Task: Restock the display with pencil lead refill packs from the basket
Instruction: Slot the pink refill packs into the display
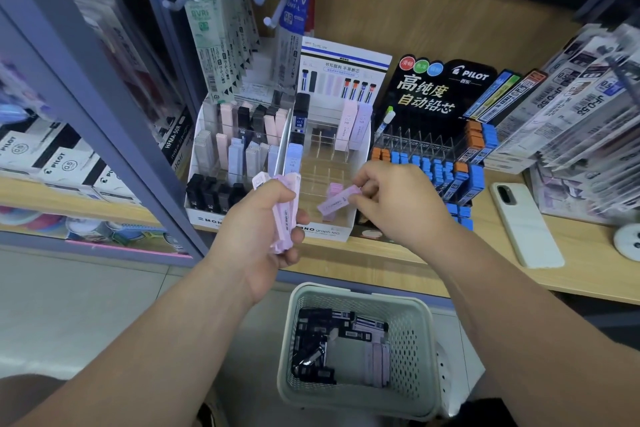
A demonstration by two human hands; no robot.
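My left hand (263,222) grips a bundle of pale pink lead refill packs (285,208) in front of the displays. My right hand (394,199) pinches a single pink pack (337,199), held slanted over the front slots of the clear MONO graph display (325,163). Another pink pack (335,188) stands in a front slot just behind it. The pale green basket (360,295) sits on the floor below, holding several black and pink packs (339,347).
A fuller MONO display (235,156) stands to the left, a Pilot lead display (440,149) to the right. A white phone (526,225) lies on the wooden shelf (398,253). Refill bags hang on pegs above, and stacked packets lean at the right.
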